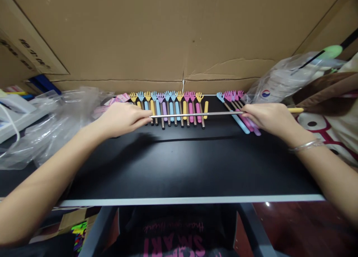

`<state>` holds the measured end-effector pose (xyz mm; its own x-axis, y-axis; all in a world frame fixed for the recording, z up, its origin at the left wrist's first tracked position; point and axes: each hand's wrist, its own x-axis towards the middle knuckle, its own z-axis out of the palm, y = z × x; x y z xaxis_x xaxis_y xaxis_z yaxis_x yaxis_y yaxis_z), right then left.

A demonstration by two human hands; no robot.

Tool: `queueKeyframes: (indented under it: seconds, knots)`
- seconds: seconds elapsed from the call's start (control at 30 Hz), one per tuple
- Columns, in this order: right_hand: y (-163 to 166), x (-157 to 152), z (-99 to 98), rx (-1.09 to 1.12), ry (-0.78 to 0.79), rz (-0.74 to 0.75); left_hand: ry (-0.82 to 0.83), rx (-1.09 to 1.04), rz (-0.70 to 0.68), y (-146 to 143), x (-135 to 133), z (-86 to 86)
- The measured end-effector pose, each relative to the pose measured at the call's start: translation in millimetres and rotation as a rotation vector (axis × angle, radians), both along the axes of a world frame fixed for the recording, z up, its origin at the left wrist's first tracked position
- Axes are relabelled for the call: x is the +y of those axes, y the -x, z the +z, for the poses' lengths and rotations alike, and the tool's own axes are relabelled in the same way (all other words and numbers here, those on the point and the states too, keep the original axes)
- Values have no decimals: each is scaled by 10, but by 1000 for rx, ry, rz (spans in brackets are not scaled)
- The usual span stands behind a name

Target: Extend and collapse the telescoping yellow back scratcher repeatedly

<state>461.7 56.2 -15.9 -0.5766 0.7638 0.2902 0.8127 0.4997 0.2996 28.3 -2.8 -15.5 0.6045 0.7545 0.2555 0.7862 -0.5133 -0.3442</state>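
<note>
Both hands hold one telescopic back scratcher [195,114] stretched out level above the black table [179,167]. My left hand [123,118] is closed on its claw end, which is hidden in the fingers. My right hand [270,117] is closed round the shaft near the yellow handle [295,110], which sticks out to the right. Behind the rod lies a row of several collapsed scratchers [170,107] in yellow, blue, purple and pink, claws toward the wall. A small loose bunch of pink, blue and purple scratchers [237,111] lies beside my right hand.
A cardboard wall [179,37] closes the back. Crumpled clear plastic bags [56,119] lie at the left, another bag [285,80] at the right. A plush toy [327,115] sits at the far right. The table's front edge [190,201] runs just above my lap.
</note>
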Motion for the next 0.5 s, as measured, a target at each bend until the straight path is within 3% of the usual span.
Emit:
queueKeyframes:
  seconds: [0.23, 0.5]
  knots:
    - [-312, 33, 58, -37, -87, -137, -63, -60, 47, 300, 29, 55]
    - [-306, -3, 42, -72, -54, -144, -124, -53, 18, 292, 10, 9]
